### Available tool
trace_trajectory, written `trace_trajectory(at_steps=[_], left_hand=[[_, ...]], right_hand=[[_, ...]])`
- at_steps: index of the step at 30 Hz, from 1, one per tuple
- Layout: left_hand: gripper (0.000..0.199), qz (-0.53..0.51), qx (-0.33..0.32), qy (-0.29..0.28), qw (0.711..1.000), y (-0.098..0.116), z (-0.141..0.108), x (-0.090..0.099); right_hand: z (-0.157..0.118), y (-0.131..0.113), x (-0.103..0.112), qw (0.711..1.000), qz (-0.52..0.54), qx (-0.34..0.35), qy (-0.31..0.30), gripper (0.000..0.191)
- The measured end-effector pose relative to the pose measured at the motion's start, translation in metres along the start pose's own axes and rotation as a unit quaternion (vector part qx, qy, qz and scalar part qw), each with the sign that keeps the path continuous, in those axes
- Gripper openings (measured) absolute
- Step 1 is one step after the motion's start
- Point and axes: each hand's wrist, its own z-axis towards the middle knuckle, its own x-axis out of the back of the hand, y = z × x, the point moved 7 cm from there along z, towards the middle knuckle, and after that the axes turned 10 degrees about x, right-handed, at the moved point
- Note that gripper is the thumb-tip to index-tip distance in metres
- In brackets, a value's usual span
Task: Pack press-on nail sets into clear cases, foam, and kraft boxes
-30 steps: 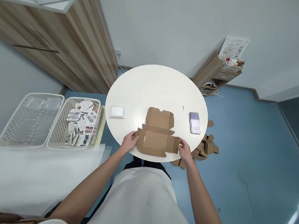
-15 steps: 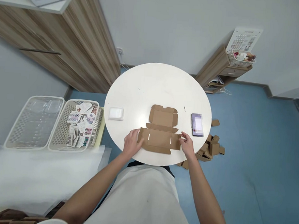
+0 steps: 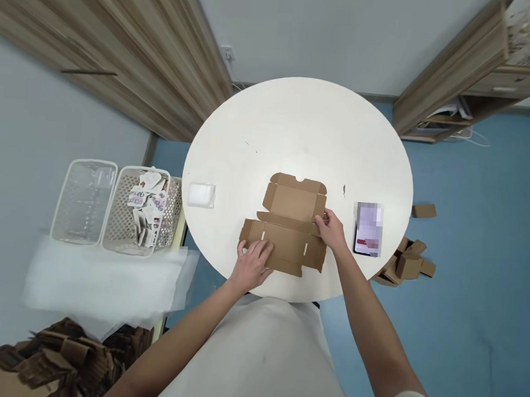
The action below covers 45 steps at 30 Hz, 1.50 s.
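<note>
An unfolded brown cardboard box (image 3: 294,200) lies on the white round table (image 3: 306,123), its lid part away from me and its slotted base part toward me. My left hand (image 3: 252,265) rests over the near left of the base, fingers spread on the card and thumb by its front edge. With thumb and fingers, my right hand (image 3: 333,230) pinches the right end of the fold strip between lid and base. The right fingertips partly cover that strip's end.
A white packet (image 3: 201,194) lies at the table's left, a phone (image 3: 368,230) at its right. Left of the table stand two plastic baskets (image 3: 125,249), one holding printed cards. Folded boxes (image 3: 409,264) lie on the floor to the right; flat cardboard (image 3: 72,354) is piled lower left.
My right hand has moved from the base's right flap up to the fold strip. The left has shifted from the left flap onto the base's near side. The camera view has shifted.
</note>
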Motion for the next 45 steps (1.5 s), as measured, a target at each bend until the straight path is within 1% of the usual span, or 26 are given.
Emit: trace_trajectory(at_steps=[2, 5, 8, 12, 15, 18, 21, 26, 28, 29, 30, 31, 32, 34, 36, 38, 41, 43, 45], left_hand=[[0.065, 0.015, -0.004, -0.019, 1.000, 0.004, 0.003, -0.002], [0.067, 0.041, 0.003, -0.035, 0.999, 0.006, 0.006, -0.005], [0.070, 0.059, 0.032, -0.026, 0.997, 0.006, 0.011, -0.004], [0.078, 0.064, 0.076, -0.004, 0.995, 0.006, 0.018, 0.001], [0.083, 0.076, 0.088, -0.003, 0.993, 0.007, 0.020, 0.004], [0.087, 0.091, 0.086, -0.001, 0.992, 0.005, 0.022, 0.006], [0.089, 0.109, 0.072, 0.006, 0.991, 0.003, 0.024, 0.007], [0.084, 0.154, 0.012, 0.005, 0.988, 0.002, 0.025, 0.005], [0.082, 0.161, -0.009, 0.014, 0.987, 0.001, 0.023, 0.004], [0.081, 0.162, -0.019, 0.020, 0.986, 0.000, 0.022, 0.003], [0.082, 0.162, -0.027, 0.025, 0.986, 0.000, 0.020, 0.003], [0.082, 0.160, -0.035, 0.029, 0.986, -0.001, 0.018, 0.002], [0.082, 0.157, -0.040, 0.033, 0.986, -0.002, 0.017, 0.001], [0.083, 0.150, -0.052, 0.038, 0.987, -0.003, 0.013, 0.000], [0.084, 0.143, -0.068, 0.039, 0.987, -0.004, 0.010, -0.002], [0.087, 0.133, -0.087, 0.040, 0.986, -0.005, 0.005, -0.003], [0.091, 0.110, -0.093, 0.057, 0.988, -0.014, -0.007, -0.003], [0.093, 0.083, -0.056, 0.082, 0.992, -0.029, -0.017, -0.004], [0.095, 0.043, 0.015, 0.108, 0.993, -0.054, -0.029, -0.007]], right_hand=[[0.007, 0.002, -0.001, 0.999, -0.032, -0.001, -0.004, 0.037], [0.012, 0.003, -0.003, 0.997, -0.081, 0.005, -0.015, 0.031], [0.012, -0.003, -0.008, 0.994, -0.101, 0.031, -0.039, 0.030], [0.006, -0.014, -0.011, 0.993, -0.084, 0.063, -0.055, 0.029], [0.000, -0.021, -0.011, 0.991, -0.084, 0.073, -0.070, 0.025], [-0.007, -0.028, -0.014, 0.986, -0.113, 0.090, -0.083, 0.022], [-0.016, -0.034, -0.021, 0.980, -0.144, 0.109, -0.086, 0.024], [-0.037, -0.032, -0.032, 0.973, -0.182, 0.099, -0.104, 0.030], [-0.048, -0.036, -0.031, 0.964, -0.221, 0.114, -0.096, 0.035], [-0.055, -0.041, -0.028, 0.955, -0.254, 0.135, -0.076, 0.042], [-0.062, -0.047, -0.024, 0.940, -0.298, 0.159, -0.043, 0.054], [-0.071, -0.053, -0.023, 0.921, -0.339, 0.188, -0.027, 0.069], [-0.080, -0.058, -0.028, 0.900, -0.374, 0.222, -0.039, 0.080], [-0.098, -0.058, -0.047, 0.855, -0.424, 0.276, -0.113, 0.094], [-0.113, -0.049, -0.065, 0.824, -0.456, 0.285, -0.177, 0.106], [-0.121, -0.036, -0.079, 0.812, -0.477, 0.266, -0.208, 0.113], [-0.125, -0.021, -0.091, 0.814, -0.492, 0.229, -0.207, 0.114], [-0.125, -0.017, -0.094, 0.819, -0.495, 0.215, -0.196, 0.112], [-0.126, -0.017, -0.095, 0.822, -0.495, 0.203, -0.193, 0.113]])
